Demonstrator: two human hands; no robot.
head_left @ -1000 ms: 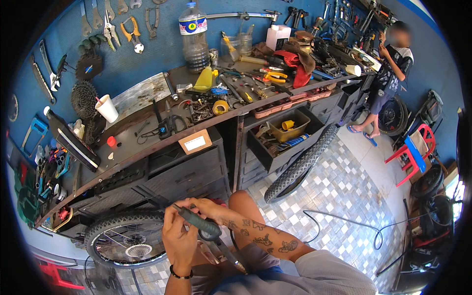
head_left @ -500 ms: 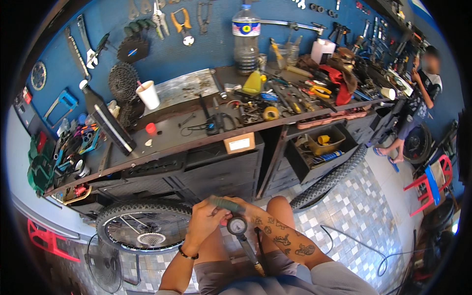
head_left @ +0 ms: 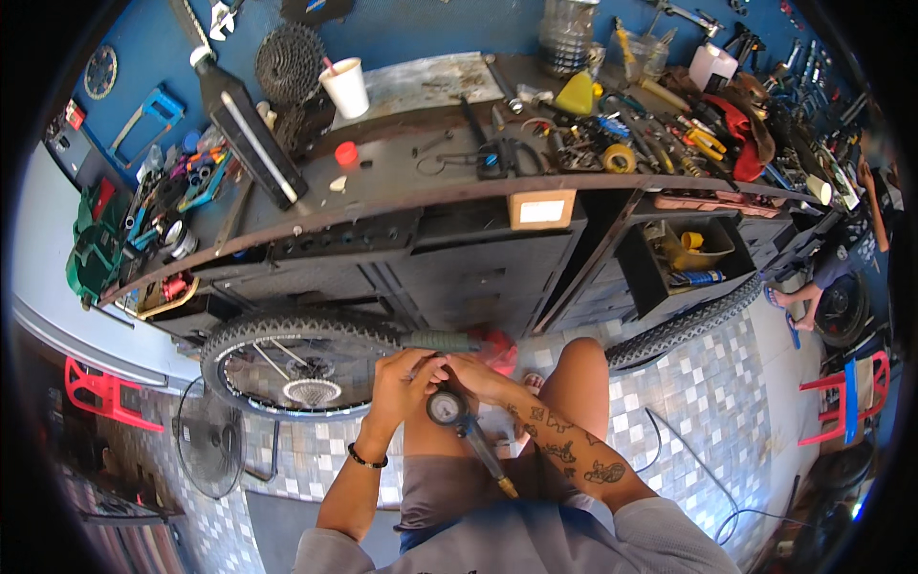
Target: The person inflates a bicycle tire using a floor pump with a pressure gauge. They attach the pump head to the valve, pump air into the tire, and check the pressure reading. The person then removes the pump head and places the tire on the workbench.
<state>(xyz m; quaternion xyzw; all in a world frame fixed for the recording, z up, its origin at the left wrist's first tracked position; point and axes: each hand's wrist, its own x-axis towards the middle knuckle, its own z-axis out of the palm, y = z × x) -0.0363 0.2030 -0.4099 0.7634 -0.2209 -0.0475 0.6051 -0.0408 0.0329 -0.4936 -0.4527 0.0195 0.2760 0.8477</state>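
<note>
The left hand (head_left: 406,381) and right hand (head_left: 483,381) meet, fingers curled in together around a tyre inflator (head_left: 470,430); the exact fingertip contact is hidden. Its dark green grip (head_left: 435,341) sits at twelve o'clock from the hands, its dial gauge (head_left: 447,408) at six, markings too small to read, its brass-coloured tip (head_left: 508,487) at five. A spoked wheel (head_left: 313,390) stands at nine. At twelve runs the table (head_left: 382,179), carrying a black bottle (head_left: 244,134) with a pale stripe at eleven. At one, by the table's front edge, a brown box (head_left: 522,212) bears a white label (head_left: 542,211), illegible here. An open drawer (head_left: 703,292) juts out at two.
</note>
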